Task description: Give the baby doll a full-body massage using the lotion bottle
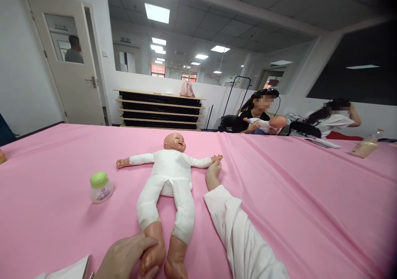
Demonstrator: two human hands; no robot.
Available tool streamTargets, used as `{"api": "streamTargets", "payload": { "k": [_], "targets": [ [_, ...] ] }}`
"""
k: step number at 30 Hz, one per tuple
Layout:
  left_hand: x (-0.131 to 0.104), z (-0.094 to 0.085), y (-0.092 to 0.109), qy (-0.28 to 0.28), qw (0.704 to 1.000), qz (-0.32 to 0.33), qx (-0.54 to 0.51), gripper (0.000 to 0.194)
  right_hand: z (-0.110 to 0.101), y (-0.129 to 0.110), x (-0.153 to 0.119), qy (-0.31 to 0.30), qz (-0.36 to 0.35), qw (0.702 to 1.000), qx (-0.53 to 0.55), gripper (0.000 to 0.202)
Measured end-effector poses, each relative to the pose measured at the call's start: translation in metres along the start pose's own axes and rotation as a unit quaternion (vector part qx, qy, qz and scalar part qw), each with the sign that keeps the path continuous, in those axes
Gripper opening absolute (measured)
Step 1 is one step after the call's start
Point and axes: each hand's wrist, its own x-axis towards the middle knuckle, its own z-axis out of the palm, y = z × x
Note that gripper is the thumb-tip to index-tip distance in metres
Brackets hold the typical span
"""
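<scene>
Left hand (124, 254): wrist cut off by the bottom edge; fingertips partly hidden at the foot of the doll (172, 167). The doll's other foot meets the same edge, its end cut off. Right hand (214, 173): fingers partly obscured at the doll's hand; the sleeve (245, 237) runs out of view below. Label on the jar (101, 190): print too small to read. Orange item (2, 157): cut off at the left edge, unidentifiable. Faces of the seated people (254, 113): blurred.
</scene>
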Motion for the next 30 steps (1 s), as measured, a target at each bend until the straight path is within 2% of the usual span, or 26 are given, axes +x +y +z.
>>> {"api": "streamTargets", "payload": {
  "k": [4,7,10,13,15,17,19,20,21,22,24,26,28,30],
  "targets": [
    [0.004,-0.013,0.012,-0.039,0.996,-0.063,-0.051,0.014,-0.010,-0.006,-0.004,0.013,-0.012,1.000,-0.019,0.053],
    [0.001,-0.023,0.009,-0.050,0.989,-0.120,-0.070,0.016,-0.015,-0.016,-0.004,0.023,-0.014,0.999,-0.026,0.053],
    [0.004,-0.038,-0.003,-0.007,0.988,-0.144,-0.052,0.021,-0.011,-0.033,-0.007,0.010,-0.039,0.999,-0.019,0.052],
    [0.025,-0.055,-0.009,0.041,0.988,-0.149,-0.019,0.024,0.005,-0.056,-0.020,-0.047,-0.076,0.996,0.025,0.056],
    [0.048,-0.060,-0.007,0.048,0.988,-0.144,-0.014,0.023,0.020,-0.070,-0.036,-0.106,-0.096,0.989,0.041,0.055],
    [0.071,-0.053,-0.002,0.021,0.994,-0.103,-0.026,0.022,0.034,-0.078,-0.054,-0.231,-0.130,0.964,0.026,0.047],
    [0.089,-0.034,0.002,-0.034,0.998,-0.037,-0.035,0.023,0.045,-0.079,-0.071,-0.393,-0.170,0.904,-0.007,0.038],
    [0.095,-0.021,0.002,-0.078,0.996,0.023,-0.034,0.025,0.049,-0.077,-0.078,-0.457,-0.186,0.869,-0.025,0.034],
    [0.098,-0.008,0.002,-0.103,0.991,0.083,-0.021,0.025,0.051,-0.074,-0.084,-0.502,-0.194,0.842,-0.040,0.030],
    [0.100,0.005,0.001,-0.111,0.988,0.102,-0.013,0.023,0.052,-0.072,-0.088,-0.526,-0.198,0.826,-0.048,0.027],
    [0.096,0.024,-0.003,-0.094,0.984,0.145,0.034,0.021,0.049,-0.066,-0.093,-0.526,-0.187,0.829,-0.036,0.027],
    [0.087,0.032,-0.006,-0.057,0.982,0.163,0.077,0.019,0.039,-0.062,-0.096,-0.500,-0.156,0.852,0.006,0.032],
    [0.075,0.029,-0.009,-0.011,0.983,0.159,0.090,0.018,0.024,-0.059,-0.095,-0.447,-0.120,0.885,0.053,0.031],
    [0.061,0.019,-0.011,0.038,0.986,0.139,0.088,0.020,0.006,-0.055,-0.092,-0.372,-0.092,0.920,0.075,0.025]
  ]
}}
